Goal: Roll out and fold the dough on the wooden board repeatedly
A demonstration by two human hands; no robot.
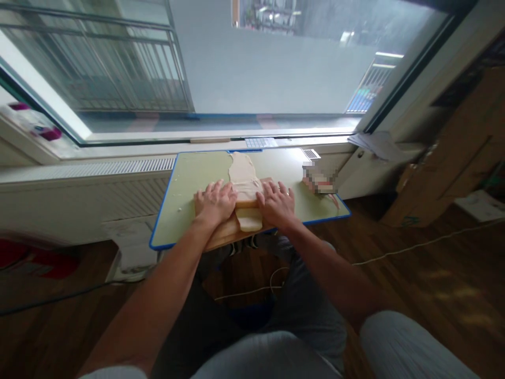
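Note:
A long pale sheet of dough point(243, 171) lies on the small table point(197, 166), running from a wooden board point(223, 231) toward the window. Across the dough, between my hands, shows a light wooden rolling pin point(246, 204). My left hand point(216, 201) is closed over its left end, and my right hand point(278, 202) over its right end, fingers pointing forward. The pin's ends are hidden beneath my palms. On the near side of the pin, a shorter flap of dough point(249, 220) rests on the board.
A blurred-out item point(320, 178) lies at the table's right side. Behind the table are a radiator point(130, 192) and a windowsill with a white keyboard-like object point(261, 142). Cardboard boxes point(445, 158) stand at right. A cable point(426, 243) crosses the wooden floor.

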